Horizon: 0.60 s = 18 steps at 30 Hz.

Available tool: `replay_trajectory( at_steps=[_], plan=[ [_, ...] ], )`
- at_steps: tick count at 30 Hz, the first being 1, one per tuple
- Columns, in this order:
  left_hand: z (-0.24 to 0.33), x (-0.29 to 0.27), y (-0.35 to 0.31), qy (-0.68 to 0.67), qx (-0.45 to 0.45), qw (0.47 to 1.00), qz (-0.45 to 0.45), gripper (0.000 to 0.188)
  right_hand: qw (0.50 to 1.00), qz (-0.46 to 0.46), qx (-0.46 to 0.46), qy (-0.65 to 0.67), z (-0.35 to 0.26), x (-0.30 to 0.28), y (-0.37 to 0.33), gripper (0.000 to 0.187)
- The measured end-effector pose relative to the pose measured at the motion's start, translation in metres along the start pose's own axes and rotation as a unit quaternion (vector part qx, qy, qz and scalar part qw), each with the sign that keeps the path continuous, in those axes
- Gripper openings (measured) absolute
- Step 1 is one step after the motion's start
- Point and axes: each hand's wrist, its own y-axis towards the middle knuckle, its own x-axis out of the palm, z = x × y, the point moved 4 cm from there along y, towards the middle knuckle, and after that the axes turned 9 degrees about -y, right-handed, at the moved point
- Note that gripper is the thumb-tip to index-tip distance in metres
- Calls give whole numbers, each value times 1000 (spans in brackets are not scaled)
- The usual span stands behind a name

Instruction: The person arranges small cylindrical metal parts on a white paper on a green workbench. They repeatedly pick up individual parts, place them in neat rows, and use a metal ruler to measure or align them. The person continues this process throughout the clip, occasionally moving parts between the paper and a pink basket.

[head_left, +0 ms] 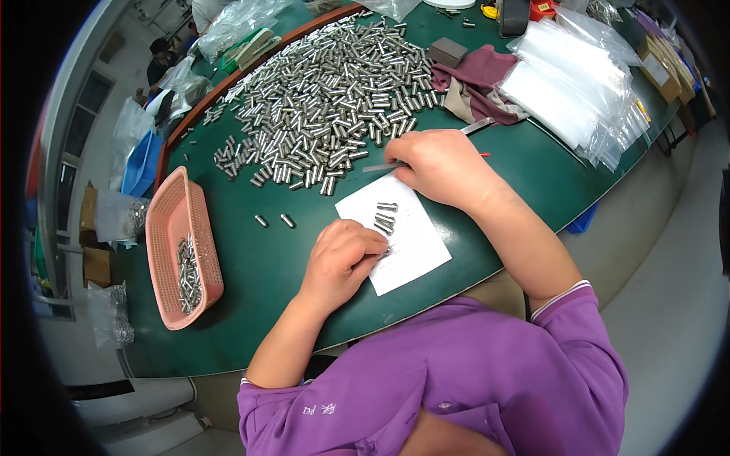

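Observation:
My left hand [338, 258] is closed in a pinch at the left edge of a white sheet of paper [422, 254]. A small shiny metal pin [386, 250] shows at its fingertips. Just beyond on the same sheet lie several more metal pins [385, 218], close together. My right hand [441, 163] is curled over a thin grey metal strip [380, 167] past the far edge of the paper; the palm hides part of it. A flat metal piece [477, 126] and a small red tip [485, 154] show beside that hand.
A large heap of metal pins [327, 99] covers the far middle of the green table [258, 304]. Two loose pins [287, 220] lie left of the paper. A pink basket [213, 285] holding pins stands at left. Clear plastic bags [566, 83] and a maroon cloth [483, 76] lie at far right.

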Motion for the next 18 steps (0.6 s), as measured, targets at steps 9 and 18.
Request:
replay_trajectory(
  at_steps=[9,18],
  plan=[
    [-2,2,3,47,-61,997,-5,27,993,-54,-86,66,-11,-4,-6,8],
    [-4,8,7,54,-58,997,-20,31,996,35,-53,69,10,-11,-2,13]
  ],
)
